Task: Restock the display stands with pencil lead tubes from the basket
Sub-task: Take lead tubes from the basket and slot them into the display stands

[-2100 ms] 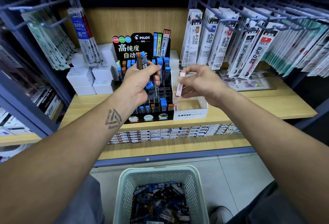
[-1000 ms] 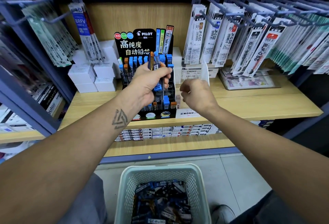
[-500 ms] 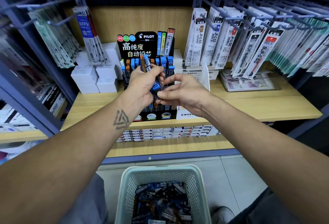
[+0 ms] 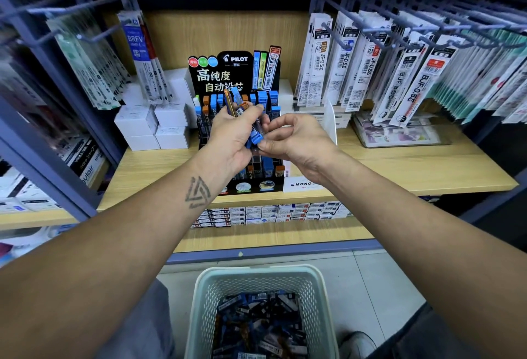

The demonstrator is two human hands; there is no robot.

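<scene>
My left hand (image 4: pixel 232 137) grips a bunch of pencil lead tubes (image 4: pixel 239 103) with blue and orange caps, held up in front of the black Pilot display stand (image 4: pixel 228 73). My right hand (image 4: pixel 296 142) pinches the blue-capped lower end of one tube (image 4: pixel 255 139) in that bunch. The stand's slots hold several blue and orange capped tubes (image 4: pixel 268 97). A pale green basket (image 4: pixel 205 296) on the floor below contains many loose tubes (image 4: pixel 259 327).
A white Mono stand (image 4: pixel 301 184) sits right of the Pilot stand, with an upright white card (image 4: pixel 330 122) behind it. White boxes (image 4: pixel 154 124) are stacked to the left. Refill packs (image 4: pixel 370 62) hang on hooks above the wooden shelf (image 4: pixel 399 164). Small boxes (image 4: pixel 271 213) fill the shelf below.
My right hand left the Mono stand, came across to my left hand, and now pinches a blue-capped tube in the bunch. The left hand stayed raised with its tubes.
</scene>
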